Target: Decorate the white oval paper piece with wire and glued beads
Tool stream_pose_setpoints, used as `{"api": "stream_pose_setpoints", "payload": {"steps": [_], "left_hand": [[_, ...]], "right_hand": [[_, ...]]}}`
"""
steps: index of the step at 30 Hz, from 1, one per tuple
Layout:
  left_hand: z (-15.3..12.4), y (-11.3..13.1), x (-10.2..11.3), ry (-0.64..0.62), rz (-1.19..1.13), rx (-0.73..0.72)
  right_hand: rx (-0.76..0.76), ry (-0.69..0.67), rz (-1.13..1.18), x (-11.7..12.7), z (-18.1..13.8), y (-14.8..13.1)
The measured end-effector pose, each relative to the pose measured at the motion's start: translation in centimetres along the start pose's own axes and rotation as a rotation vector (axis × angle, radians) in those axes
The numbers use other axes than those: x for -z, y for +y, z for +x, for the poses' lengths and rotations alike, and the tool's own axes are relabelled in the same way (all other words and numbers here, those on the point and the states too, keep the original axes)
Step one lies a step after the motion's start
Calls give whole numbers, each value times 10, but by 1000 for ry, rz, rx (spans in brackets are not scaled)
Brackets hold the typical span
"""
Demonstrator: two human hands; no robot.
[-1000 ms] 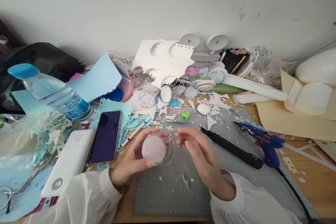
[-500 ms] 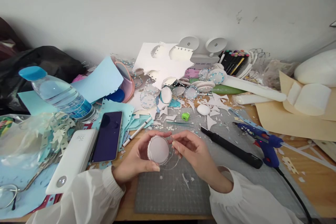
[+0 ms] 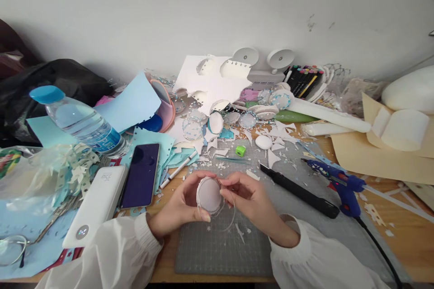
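Cradling a round white disc [image 3: 209, 195] above the grey cutting mat [image 3: 217, 259], the left hand [image 3: 185, 201] has it clamped, thumb along the near edge and fingers curled round the far side. From where I stand in the room, the right hand [image 3: 249, 196] has thumb and forefinger pinched together at the disc's right rim, seemingly on a thin clear strand [image 3: 233, 215] that bows down towards me; the exact contact is too small to tell. I'd say the steady way is to brace the disc by its edge, pinch close to the rim and let the slack hang free so it doesn't twist.

Around them it's crowded. Just beyond the fingers lie paper scraps [image 3: 272, 158] and a small green block [image 3: 240, 150]. A black cutter [image 3: 301, 192], blade end inward, lies near the right hand, so I'd mind that wrist; the blue glue gun [image 3: 342, 185] is farther out. On the left, the phone [image 3: 139, 176] and white power bank [image 3: 95, 205] leave that forearm little room.
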State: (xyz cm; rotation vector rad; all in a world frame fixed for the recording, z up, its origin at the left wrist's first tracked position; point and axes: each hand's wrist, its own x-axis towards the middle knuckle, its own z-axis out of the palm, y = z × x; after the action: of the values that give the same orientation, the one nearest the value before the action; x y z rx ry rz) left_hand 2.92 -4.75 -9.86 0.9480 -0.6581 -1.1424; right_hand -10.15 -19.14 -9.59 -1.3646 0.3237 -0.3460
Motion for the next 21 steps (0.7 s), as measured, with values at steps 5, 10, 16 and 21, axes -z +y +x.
{"api": "stream_pose_setpoints", "payload": {"steps": [5, 10, 16, 21], "left_hand": [[1, -4, -3, 17, 150, -8], [-11, -7, -5, 104, 511, -56], [-41, -1, -3, 139, 882, -24], [-50, 5, -3, 79, 1079, -56]], "right_hand": [[-62, 72, -53, 6, 9, 1], [-84, 53, -92, 10, 8, -1], [31, 212, -66, 28, -7, -6], [202, 401, 23, 44, -19, -33]]}}
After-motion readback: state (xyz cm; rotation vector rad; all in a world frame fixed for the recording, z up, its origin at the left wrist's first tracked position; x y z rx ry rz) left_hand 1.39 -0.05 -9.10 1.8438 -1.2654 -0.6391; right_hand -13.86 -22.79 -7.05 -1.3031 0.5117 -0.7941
